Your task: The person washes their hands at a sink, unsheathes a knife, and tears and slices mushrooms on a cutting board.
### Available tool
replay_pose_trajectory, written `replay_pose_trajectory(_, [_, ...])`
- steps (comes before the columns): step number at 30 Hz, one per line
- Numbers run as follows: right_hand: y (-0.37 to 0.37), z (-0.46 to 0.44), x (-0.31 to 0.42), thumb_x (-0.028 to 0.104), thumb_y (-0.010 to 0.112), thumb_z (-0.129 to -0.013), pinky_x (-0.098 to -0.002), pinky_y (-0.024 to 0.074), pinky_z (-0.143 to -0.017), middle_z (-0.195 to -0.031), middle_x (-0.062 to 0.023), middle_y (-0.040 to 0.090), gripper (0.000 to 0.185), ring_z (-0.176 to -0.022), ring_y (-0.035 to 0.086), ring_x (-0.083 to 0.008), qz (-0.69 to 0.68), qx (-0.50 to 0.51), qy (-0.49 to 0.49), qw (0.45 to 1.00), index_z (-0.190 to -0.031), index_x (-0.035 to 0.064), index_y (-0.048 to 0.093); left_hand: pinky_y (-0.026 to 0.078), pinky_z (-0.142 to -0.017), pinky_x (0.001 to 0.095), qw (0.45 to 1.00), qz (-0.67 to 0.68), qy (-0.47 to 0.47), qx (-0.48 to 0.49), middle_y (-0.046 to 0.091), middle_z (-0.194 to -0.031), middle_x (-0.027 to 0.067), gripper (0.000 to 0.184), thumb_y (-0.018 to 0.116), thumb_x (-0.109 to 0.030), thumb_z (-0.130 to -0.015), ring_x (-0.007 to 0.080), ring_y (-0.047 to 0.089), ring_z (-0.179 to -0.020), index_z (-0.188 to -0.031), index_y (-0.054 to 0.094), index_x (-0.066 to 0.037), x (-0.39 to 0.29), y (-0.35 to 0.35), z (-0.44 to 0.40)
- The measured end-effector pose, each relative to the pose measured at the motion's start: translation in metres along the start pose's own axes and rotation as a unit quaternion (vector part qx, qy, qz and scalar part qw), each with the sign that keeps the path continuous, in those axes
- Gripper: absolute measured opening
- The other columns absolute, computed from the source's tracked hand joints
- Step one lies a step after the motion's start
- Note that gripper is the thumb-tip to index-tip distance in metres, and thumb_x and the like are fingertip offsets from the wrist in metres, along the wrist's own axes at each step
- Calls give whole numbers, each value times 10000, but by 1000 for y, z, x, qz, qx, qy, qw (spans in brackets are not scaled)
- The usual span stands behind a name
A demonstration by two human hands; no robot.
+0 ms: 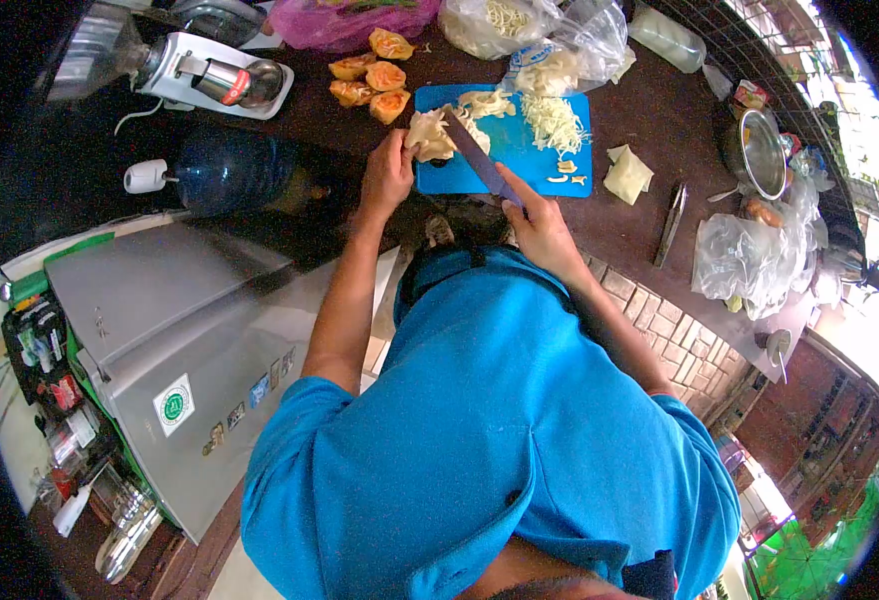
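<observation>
On the dark table lies a blue cutting board (504, 175). My right hand (542, 232) is closed round the handle of a knife (477, 155), its blade slanting up and left over the board. Pale, leafy pieces of food (425, 137) lie at the board's left edge, beside the blade. My left hand (389, 172) touches their left side, fingers pressed together; what exactly it grips is too small to tell. A pile of pale shreds (553, 124) rests on the board's right side, with a few small bits below it.
Several orange filled pieces (386, 76) sit left of the board. To its right are a folded pale sheet (627, 174), a dark metal tool (670, 225), a steel bowl (754, 154) and plastic bags (749, 255). A large blue bottle (227, 170) lies at left.
</observation>
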State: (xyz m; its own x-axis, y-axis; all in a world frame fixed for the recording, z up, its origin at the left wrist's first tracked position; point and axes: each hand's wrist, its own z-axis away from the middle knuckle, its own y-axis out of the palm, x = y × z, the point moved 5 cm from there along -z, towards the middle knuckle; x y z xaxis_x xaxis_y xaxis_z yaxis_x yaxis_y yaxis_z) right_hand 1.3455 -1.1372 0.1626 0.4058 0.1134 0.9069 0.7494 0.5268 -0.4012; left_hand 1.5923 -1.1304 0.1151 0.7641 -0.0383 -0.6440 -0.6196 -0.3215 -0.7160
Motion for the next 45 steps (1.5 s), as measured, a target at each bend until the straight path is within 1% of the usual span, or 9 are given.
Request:
replay_pose_trajectory(2, [5,0,-1,87,540,-950,-400,491,-817,-956,-305,654,514,-838,686,-310,14,-7,-39,999,-1454,140,456,492,-713,502,999,2,-49,-1,639,-912,241,148,571,-68,-925,467,612,-857,-1052,535,1,11,4,1])
replay_pose_trajectory(9, [7,3,5,75,530,-940,-493,481,-740,-889,-323,628,521,-818,634,-483,71,30,33,997,-1449,164,461,546,-641,395,990,89,-108,-12,704,-823,172,216,630,-154,-866,276,712,-758,-1000,639,15,22,-1,-6])
replay_pose_trajectory(12, [8,4,10,74,529,-936,-507,476,-728,-859,-323,623,518,-803,627,-490,86,37,48,994,-1443,167,471,565,-657,311,908,243,-320,122,725,-847,93,327,591,-237,-846,181,702,-743,-1002,680,37,43,8,-6])
replay_pose_trajectory(16, [12,6,5,70,530,-932,-509,476,-741,-842,-323,622,512,-802,634,-479,102,12,40,994,-1433,167,485,561,-681,332,853,395,-317,128,719,-874,124,276,580,-141,-819,204,698,-752,-1007,674,38,42,3,-6])
replay_pose_trajectory(18, [11,8,5,71,532,-931,-504,477,-743,-845,-322,624,515,-804,636,-478,96,0,27,995,-1434,170,484,547,-766,383,989,51,-28,135,700,-919,151,255,632,-83,-804,282,687,-847,-1033,655,28,13,-13,-13])
replay_pose_trajectory(21, [11,10,9,73,534,-930,-492,482,-742,-848,-320,625,522,-805,640,-473,84,-5,33,996,-1439,180,480,512,-839,433,993,25,53,105,676,-941,170,286,689,-52,-790,353,644,-951,-1065,636,4,11,-9,-12])
replay_pose_trajectory(29, [10,15,13,95,544,-933,-497,499,-874,-1080,-296,652,507,-1033,626,-455,49,-2,94,994,-1432,160,480,530,-886,410,989,39,-16,141,688,-1089,204,325,721,-102,-822,353,672,-994,-1122,658,6,8,-14,-15])
replay_pose_trajectory(32, [11,18,7,77,540,-935,-414,496,-728,-807,-298,619,537,-683,658,-335,53,-31,75,995,-1454,192,465,553,-842,362,972,130,-69,183,706,-1057,172,325,709,-75,-837,292,701,-940,-1152,658,-13,15,-9,-13])
replay_pose_trajectory(45, [23,24,4,76,531,-957,-391,466,-957,-1235,-257,624,501,-1174,609,-358,18,-30,125,992,-1450,142,465,564,-846,333,912,325,-75,241,721,-1061,141,452,710,-63,-812,194,708,-925,-1250,610,-13,57,13,4])
